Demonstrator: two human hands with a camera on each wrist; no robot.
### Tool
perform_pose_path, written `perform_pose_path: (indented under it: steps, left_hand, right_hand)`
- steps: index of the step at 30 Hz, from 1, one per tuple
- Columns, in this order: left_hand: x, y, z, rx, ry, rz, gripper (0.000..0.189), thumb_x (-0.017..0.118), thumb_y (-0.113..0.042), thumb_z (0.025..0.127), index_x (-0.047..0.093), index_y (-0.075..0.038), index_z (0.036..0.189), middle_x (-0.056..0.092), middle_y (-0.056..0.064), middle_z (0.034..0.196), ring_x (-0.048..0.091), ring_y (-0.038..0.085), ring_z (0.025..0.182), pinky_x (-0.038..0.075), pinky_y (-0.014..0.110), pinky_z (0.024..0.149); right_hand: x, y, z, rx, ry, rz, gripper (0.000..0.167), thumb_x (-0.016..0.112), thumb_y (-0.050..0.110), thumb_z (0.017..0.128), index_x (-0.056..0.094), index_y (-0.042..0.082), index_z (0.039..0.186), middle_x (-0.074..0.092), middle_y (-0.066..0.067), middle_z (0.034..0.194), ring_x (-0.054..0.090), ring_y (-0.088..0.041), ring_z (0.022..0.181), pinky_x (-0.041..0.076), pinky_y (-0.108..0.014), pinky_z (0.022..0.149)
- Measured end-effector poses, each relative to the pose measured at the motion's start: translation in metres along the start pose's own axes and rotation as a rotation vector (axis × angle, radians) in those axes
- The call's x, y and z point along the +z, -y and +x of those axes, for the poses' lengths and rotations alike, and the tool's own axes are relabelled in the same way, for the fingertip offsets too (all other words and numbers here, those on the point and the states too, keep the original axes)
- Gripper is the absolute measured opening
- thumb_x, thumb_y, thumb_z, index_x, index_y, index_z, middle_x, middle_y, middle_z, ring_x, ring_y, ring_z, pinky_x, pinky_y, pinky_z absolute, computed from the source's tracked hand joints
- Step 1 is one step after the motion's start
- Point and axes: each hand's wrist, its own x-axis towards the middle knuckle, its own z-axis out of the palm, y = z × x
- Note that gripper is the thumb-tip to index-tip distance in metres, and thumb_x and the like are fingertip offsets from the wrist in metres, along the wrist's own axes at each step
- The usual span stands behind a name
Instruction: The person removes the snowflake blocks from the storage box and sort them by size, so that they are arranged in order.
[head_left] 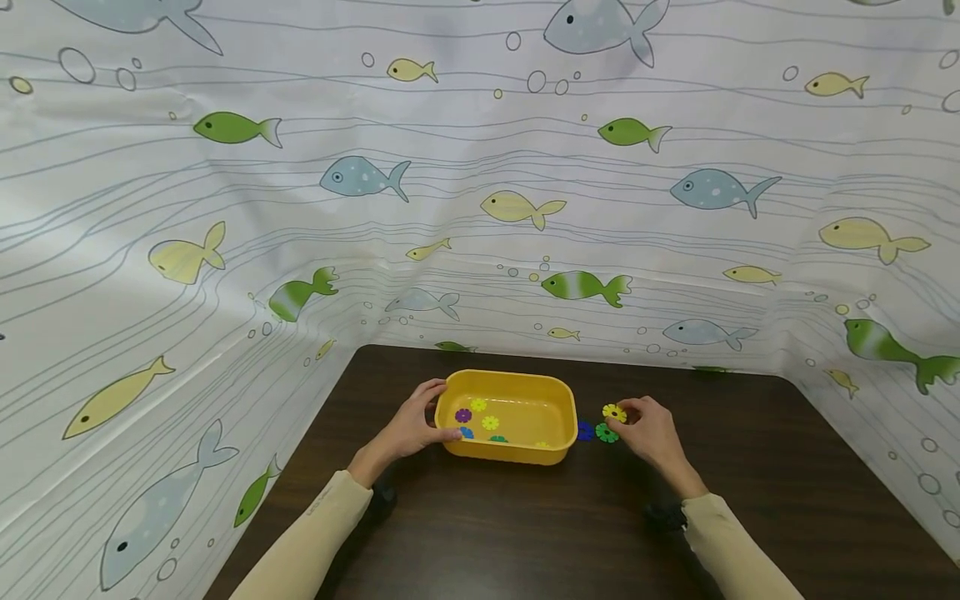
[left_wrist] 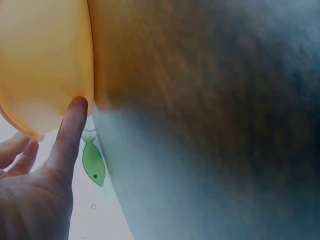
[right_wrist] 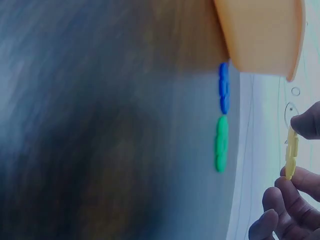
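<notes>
A yellow plastic basin point(head_left: 510, 452) stands on the table with several small flower-shaped discs inside: purple point(head_left: 463, 415), yellow, blue and green. My left hand point(head_left: 411, 423) holds its left end, the thumb point(left_wrist: 75, 125) along the near side and the fingers round the far corner. To the right of the basin, my right hand point(head_left: 651, 429) pinches a yellow flower disc point(right_wrist: 291, 152) by its edges, between thumb and fingertips, raised over the table. Below it lie a green flower disc point(head_left: 607, 432) and a blue flower disc point(head_left: 585, 431), the blue one right beside the basin wall.
The dark wood table point(head_left: 495, 533) runs back to a white sheet point(head_left: 465, 100) printed with fish, which hangs behind and along both sides. Black wrist bands, the right one point(head_left: 666, 517) among them, sit under the cuffs of the pale sleeves point(head_left: 311, 533).
</notes>
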Motion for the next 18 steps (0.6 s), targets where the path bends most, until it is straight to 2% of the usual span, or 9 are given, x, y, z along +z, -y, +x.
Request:
perform_pose_path:
  steps: [8, 14, 18]
  left_hand:
    - [0.001, 0.000, 0.000, 0.014, 0.003, 0.003, 0.088, 0.090, -0.028, 0.091, 0.046, -0.002, 0.163, 0.035, 0.017, 0.175, 0.056, 0.046, 0.146, 0.055, 0.054, 0.120]
    - [0.000, 0.000, 0.000, 0.016, 0.003, 0.007, 0.088, 0.089, -0.028, 0.091, 0.046, -0.002, 0.163, 0.035, 0.018, 0.174, 0.056, 0.047, 0.146, 0.055, 0.054, 0.119]
    - [-0.001, -0.001, 0.000, 0.017, 0.001, 0.009, 0.088, 0.089, -0.028, 0.091, 0.046, -0.001, 0.163, 0.035, 0.018, 0.174, 0.056, 0.047, 0.146, 0.055, 0.055, 0.119]
  right_hand:
    - [-0.005, -0.017, -0.003, 0.031, 0.041, -0.039, 0.044, 0.080, 0.027, 0.096, 0.075, -0.007, 0.123, 0.071, -0.025, 0.115, 0.069, -0.033, 0.096, 0.061, -0.050, 0.083]
    - [-0.009, -0.025, -0.003, 0.055, 0.120, -0.075, 0.048, 0.080, 0.030, 0.097, 0.074, -0.010, 0.122, 0.073, -0.030, 0.118, 0.070, -0.038, 0.101, 0.062, -0.059, 0.092]
    - [-0.010, -0.028, -0.002, 0.072, 0.153, -0.096, 0.049, 0.080, 0.031, 0.097, 0.074, -0.010, 0.122, 0.074, -0.029, 0.118, 0.071, -0.040, 0.104, 0.061, -0.061, 0.094]
